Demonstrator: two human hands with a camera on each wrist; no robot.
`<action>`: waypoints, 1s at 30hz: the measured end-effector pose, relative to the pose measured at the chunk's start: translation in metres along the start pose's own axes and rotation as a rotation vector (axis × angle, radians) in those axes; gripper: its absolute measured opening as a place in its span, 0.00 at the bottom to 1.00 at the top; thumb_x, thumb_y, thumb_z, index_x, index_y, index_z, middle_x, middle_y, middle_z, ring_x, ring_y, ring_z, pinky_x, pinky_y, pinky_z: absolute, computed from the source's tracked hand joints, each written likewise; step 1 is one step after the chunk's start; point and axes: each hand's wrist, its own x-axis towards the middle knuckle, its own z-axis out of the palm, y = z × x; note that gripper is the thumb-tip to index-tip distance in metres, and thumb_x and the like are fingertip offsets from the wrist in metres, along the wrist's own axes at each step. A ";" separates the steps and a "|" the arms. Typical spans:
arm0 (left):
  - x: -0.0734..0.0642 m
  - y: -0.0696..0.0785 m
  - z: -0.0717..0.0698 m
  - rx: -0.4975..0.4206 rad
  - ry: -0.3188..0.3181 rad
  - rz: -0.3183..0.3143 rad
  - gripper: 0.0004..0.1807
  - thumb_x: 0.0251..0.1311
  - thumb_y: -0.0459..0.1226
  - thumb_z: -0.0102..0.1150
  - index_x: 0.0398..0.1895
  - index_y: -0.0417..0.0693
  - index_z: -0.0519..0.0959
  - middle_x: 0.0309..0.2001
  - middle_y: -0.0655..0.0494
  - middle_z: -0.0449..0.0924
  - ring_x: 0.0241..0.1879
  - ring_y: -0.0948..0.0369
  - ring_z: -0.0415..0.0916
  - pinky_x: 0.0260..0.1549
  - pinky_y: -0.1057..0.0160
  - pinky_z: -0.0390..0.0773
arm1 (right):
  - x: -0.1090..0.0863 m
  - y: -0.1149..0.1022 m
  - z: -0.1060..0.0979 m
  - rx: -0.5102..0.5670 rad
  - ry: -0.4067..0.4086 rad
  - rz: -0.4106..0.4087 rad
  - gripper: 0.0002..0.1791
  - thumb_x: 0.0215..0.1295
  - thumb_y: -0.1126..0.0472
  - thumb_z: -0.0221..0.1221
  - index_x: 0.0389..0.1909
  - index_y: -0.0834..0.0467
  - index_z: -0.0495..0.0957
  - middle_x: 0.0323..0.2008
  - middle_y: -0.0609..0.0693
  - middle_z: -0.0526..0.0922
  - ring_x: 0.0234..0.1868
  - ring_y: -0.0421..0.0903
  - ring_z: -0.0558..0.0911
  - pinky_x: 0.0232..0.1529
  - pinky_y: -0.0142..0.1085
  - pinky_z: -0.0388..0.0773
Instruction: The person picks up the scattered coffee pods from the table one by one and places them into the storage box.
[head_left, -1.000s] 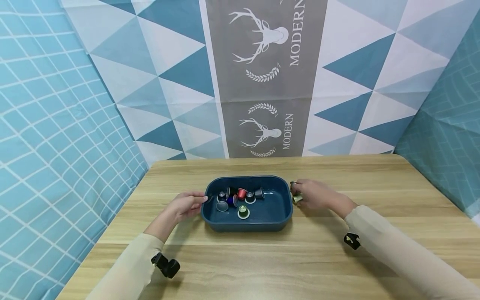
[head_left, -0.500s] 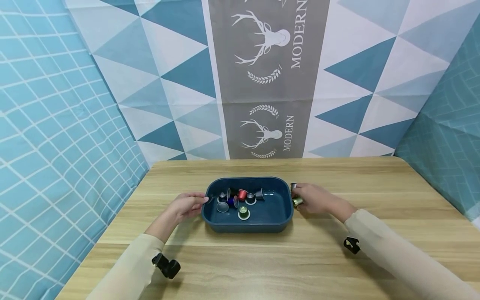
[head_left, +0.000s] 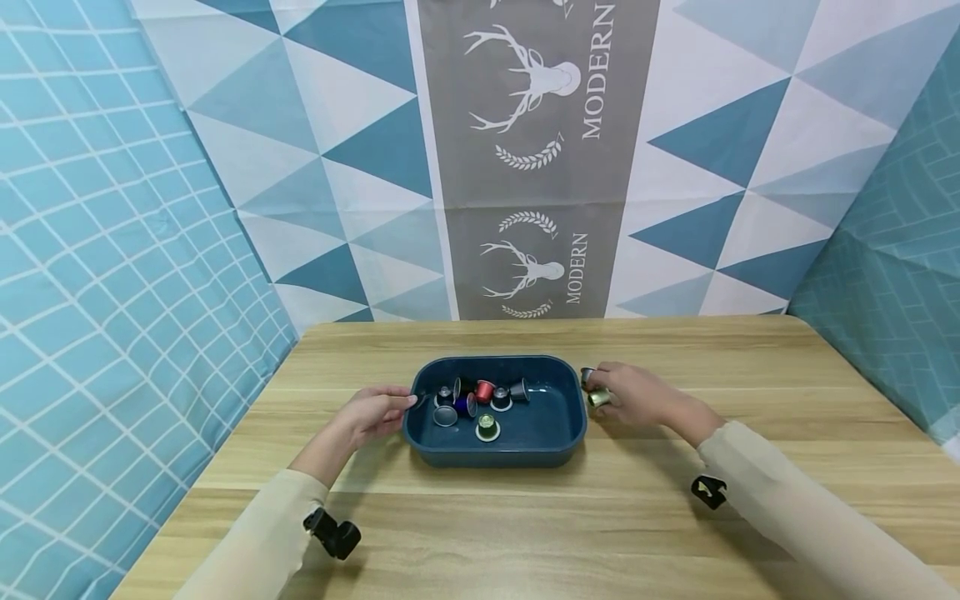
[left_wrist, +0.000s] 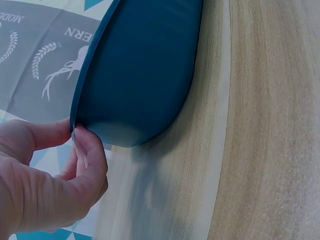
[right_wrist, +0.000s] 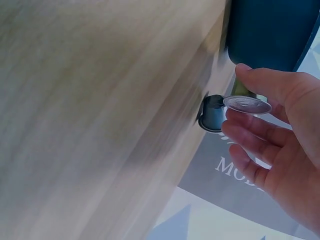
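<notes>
A dark blue bin (head_left: 491,457) sits on the wooden table with several coffee capsules in it, among them a red capsule (head_left: 484,392) and a green one (head_left: 487,426). My left hand (head_left: 375,411) pinches the bin's left rim between thumb and fingers, plain in the left wrist view. Just outside the bin's right end, my right hand (head_left: 637,395) pinches a gold-green coffee capsule (right_wrist: 247,104) whose silver lid shows in the right wrist view. Close to those fingers, a dark grey capsule (right_wrist: 212,114) stands on the table.
Wooden table top (head_left: 525,533) surrounds the bin. A patterned cloth wall (head_left: 360,167) rises behind the table, and a blue checked cloth (head_left: 112,292) hangs at the left. Inside the bin, the capsules lie mostly toward the left.
The gold-green capsule has risen slightly and turned in my right hand's fingers beside the dark grey one. My left hand keeps its pinch on the rim.
</notes>
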 end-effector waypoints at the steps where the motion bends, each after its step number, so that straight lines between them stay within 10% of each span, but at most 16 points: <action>1: 0.000 0.000 0.000 -0.002 -0.003 0.000 0.26 0.69 0.35 0.54 0.67 0.32 0.64 0.33 0.61 0.76 0.30 0.69 0.73 0.31 0.74 0.77 | 0.000 0.000 -0.001 0.004 0.001 0.001 0.14 0.52 0.65 0.71 0.40 0.59 0.80 0.37 0.50 0.81 0.37 0.43 0.81 0.39 0.38 0.80; 30: -0.001 -0.001 0.000 -0.008 0.004 -0.001 0.26 0.68 0.35 0.56 0.66 0.33 0.65 0.30 0.62 0.75 0.29 0.70 0.72 0.31 0.74 0.77 | 0.003 -0.006 -0.041 -0.009 -0.104 -0.022 0.12 0.56 0.63 0.69 0.40 0.60 0.81 0.33 0.49 0.81 0.32 0.39 0.77 0.34 0.35 0.76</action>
